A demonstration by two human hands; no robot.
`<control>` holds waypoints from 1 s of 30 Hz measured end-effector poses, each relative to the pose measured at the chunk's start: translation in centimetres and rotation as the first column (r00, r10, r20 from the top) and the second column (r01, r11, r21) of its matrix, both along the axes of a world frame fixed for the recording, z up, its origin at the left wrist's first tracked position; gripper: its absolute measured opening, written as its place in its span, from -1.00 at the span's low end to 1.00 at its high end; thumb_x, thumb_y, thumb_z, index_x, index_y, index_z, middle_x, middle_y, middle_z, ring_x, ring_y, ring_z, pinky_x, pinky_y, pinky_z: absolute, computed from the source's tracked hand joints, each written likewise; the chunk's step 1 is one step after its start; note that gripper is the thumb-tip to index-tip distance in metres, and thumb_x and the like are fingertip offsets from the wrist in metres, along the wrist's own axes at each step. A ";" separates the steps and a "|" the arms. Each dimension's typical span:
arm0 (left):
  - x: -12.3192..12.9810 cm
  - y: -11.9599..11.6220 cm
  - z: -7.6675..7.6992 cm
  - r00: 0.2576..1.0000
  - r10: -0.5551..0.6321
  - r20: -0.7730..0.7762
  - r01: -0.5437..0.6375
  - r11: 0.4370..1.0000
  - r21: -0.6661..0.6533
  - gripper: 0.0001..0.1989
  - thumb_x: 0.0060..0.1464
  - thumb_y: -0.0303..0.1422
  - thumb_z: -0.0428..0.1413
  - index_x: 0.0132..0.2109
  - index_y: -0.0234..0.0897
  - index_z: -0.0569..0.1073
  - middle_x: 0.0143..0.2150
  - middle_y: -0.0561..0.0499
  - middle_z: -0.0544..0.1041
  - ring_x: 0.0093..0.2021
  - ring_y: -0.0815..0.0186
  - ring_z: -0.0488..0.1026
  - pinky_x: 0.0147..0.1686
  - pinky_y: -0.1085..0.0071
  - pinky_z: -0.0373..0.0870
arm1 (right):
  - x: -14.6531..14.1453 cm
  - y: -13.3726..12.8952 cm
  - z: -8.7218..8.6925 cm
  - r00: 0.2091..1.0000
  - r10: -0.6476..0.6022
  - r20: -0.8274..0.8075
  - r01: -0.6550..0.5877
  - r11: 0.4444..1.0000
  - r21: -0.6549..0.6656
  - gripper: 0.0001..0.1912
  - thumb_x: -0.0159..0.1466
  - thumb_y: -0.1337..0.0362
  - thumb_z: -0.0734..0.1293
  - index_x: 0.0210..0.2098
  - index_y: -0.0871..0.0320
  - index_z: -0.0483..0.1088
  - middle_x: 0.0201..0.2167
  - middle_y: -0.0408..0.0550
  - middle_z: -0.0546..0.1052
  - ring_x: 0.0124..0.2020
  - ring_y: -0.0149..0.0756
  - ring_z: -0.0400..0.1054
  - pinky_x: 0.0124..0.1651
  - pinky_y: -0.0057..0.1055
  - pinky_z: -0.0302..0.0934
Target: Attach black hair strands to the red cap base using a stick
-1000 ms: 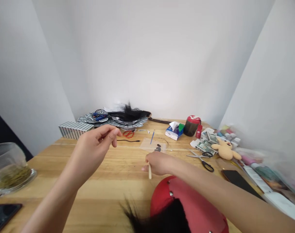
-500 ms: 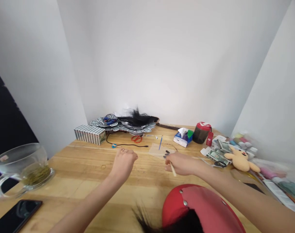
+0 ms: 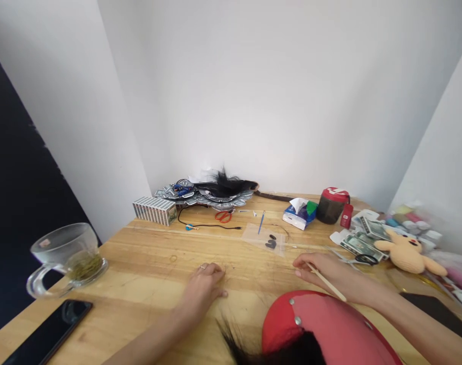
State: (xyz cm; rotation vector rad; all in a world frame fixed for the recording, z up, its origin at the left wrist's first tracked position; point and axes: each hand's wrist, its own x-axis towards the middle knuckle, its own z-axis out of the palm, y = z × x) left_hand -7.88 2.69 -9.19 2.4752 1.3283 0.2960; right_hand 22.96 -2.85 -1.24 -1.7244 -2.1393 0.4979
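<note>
The left hand (image 3: 204, 284) lies low in the middle of the frame, palm down on the table (image 3: 139, 263), fingers loosely curled with their tips on the wood; it grasps nothing that shows. A ring sits on one finger.

The right hand (image 3: 325, 276) rests right of centre, also on the table, and grips a thin pale stick (image 3: 325, 284). The stick's long axis runs on a slant: its upper end sits among the fingers towards the frame's middle, and its lower end points down and right, along the wrist.

Just below both hands, at the bottom edge, a red cap (image 3: 318, 329) with metal studs lies on the wood, with black hair (image 3: 249, 350) spilling from under it to the lower left. The cap touches or nearly touches the right forearm, so the right hand is the nearer of the two; the hair's tips lie just below the left hand's fingers.

Above the hands, near the centre, a clear bag (image 3: 264, 235) with small dark pieces lies flat, between the two hands in line but well apart from both. At far left stand a glass cup (image 3: 69, 256) and a phone (image 3: 48, 332); scissors (image 3: 362, 259) lie just right of the right hand.
</note>
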 end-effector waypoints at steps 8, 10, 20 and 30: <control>1.1 1.7 0.7 0.974 0.048 0.223 -0.024 0.993 -0.112 -0.81 0.22 -0.30 0.10 -0.10 -0.33 0.46 -0.10 -0.06 0.51 -0.13 0.22 0.48 -0.10 0.15 0.43 | 0.8 -2.4 0.3 0.997 -0.042 -0.066 0.037 0.997 -0.063 -0.69 0.28 0.13 0.24 -0.14 0.16 0.50 -0.21 0.09 0.62 -0.21 -0.04 0.48 -0.16 -0.16 0.31; 1.7 1.5 1.9 0.946 0.064 0.317 -0.021 0.990 -0.137 -0.81 0.22 -0.29 0.10 -0.15 -0.33 0.47 -0.12 -0.05 0.52 -0.10 0.21 0.48 -0.05 0.12 0.40 | 1.1 -2.7 0.3 0.994 -0.055 -0.099 0.050 0.997 -0.053 -0.68 0.28 0.12 0.24 -0.13 0.15 0.49 -0.20 0.08 0.62 -0.20 -0.02 0.48 -0.15 -0.15 0.31; 8.0 0.7 7.5 0.751 0.034 0.659 0.241 0.916 -0.322 -0.74 0.10 -0.17 0.06 -0.39 -0.22 0.23 -0.44 -0.02 0.58 -0.45 0.29 0.52 -0.36 0.35 0.40 | -3.1 -1.3 2.0 0.930 0.021 -0.366 0.019 0.994 0.105 -0.47 0.29 0.20 0.32 0.22 0.12 0.22 -0.26 -0.05 0.56 -0.31 -0.23 0.46 -0.23 -0.26 0.31; 9.2 0.8 9.8 0.803 -0.112 0.585 0.331 0.900 -0.282 -0.77 0.16 -0.18 0.01 -0.33 -0.26 0.33 -0.62 0.22 0.21 -0.56 0.40 0.13 -0.53 0.49 0.02 | -2.5 1.1 1.9 0.886 0.164 -0.434 -0.191 0.981 -0.018 -0.80 0.34 0.20 0.30 -0.28 0.22 0.44 -0.37 -0.15 0.52 -0.37 -0.33 0.44 -0.26 -0.29 0.36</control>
